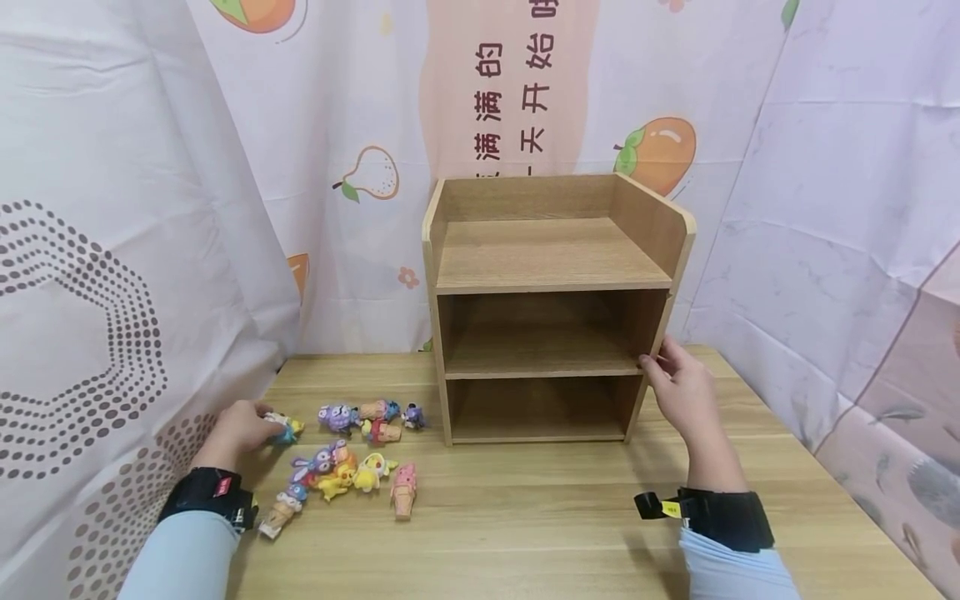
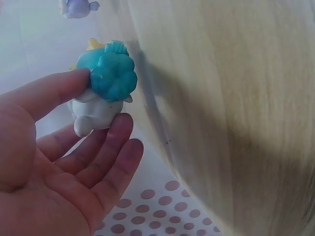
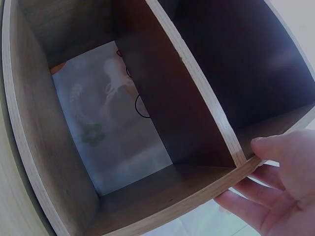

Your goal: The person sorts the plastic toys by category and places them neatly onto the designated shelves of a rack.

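Observation:
My left hand (image 1: 264, 419) (image 2: 101, 102) pinches a small toy figure (image 1: 285, 427) (image 2: 106, 81) with a teal top and a white body, between thumb and fingers, just above the wooden table (image 1: 525, 517) at the left. My right hand (image 1: 649, 364) (image 3: 241, 171) grips the front edge of the right side panel of an empty three-tier wooden shelf (image 1: 547, 258) (image 3: 29, 147), at the height of the middle board. The thumb lies on the inner face and the fingers (image 3: 246, 206) on the outer face.
Several small colourful toy figures (image 1: 348, 450) lie in a cluster on the table left of the shelf, among them a pink cone-shaped one (image 1: 403, 490). Printed curtains (image 1: 112, 250) close in the left, back and right sides.

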### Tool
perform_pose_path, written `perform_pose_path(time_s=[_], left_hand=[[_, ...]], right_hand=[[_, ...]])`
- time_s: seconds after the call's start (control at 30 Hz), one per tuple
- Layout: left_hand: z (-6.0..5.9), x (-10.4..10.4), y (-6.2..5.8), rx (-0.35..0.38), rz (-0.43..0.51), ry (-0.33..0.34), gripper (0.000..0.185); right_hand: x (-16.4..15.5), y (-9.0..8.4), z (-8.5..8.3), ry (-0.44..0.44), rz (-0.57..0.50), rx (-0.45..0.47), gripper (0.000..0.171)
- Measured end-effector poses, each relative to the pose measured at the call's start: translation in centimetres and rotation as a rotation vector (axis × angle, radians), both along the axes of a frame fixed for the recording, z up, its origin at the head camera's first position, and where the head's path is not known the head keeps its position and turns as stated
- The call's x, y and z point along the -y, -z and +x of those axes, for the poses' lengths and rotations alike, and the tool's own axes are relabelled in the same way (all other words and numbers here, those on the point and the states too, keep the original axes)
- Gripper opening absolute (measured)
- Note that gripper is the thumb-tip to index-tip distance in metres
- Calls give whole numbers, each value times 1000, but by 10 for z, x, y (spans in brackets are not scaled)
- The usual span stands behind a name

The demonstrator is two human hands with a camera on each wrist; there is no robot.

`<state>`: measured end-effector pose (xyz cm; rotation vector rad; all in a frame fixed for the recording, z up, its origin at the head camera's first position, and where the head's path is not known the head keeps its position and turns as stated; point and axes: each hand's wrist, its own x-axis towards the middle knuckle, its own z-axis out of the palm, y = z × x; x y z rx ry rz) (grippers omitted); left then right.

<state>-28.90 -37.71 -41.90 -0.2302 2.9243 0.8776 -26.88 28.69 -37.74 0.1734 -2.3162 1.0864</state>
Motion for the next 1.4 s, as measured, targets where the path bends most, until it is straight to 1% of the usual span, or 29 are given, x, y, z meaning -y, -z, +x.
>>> perform_pose_path(time_s=[0.13, 0.3, 0.4, 0.53, 0.77, 0.9, 1.17, 1.4], left_hand=[[3, -1, -5, -36, 11, -3, 68], [2, -7, -13, -97, -31, 21, 65], [1, -12, -17, -131, -34, 36, 63], [0, -22, -20, -207, -38, 79, 62], [2, -41, -30, -339, -43, 163, 55], [3, -53, -36, -372, -45, 196, 52], [8, -77, -48, -391, -31, 232, 49], [15, -99, -59, -460, -66, 315, 49]], right_hand=[[0, 0, 0, 0, 0, 3, 44], [0, 0, 1, -3, 0, 3, 45], [0, 0, 1, -8, -4, 3, 45], [-1, 0, 1, -15, -9, 8, 47], [-1, 1, 1, -15, -9, 23, 50], [-2, 1, 1, -12, -7, 22, 50], [-2, 2, 0, -22, -7, 13, 48], [-2, 2, 0, -23, -10, 16, 49]])
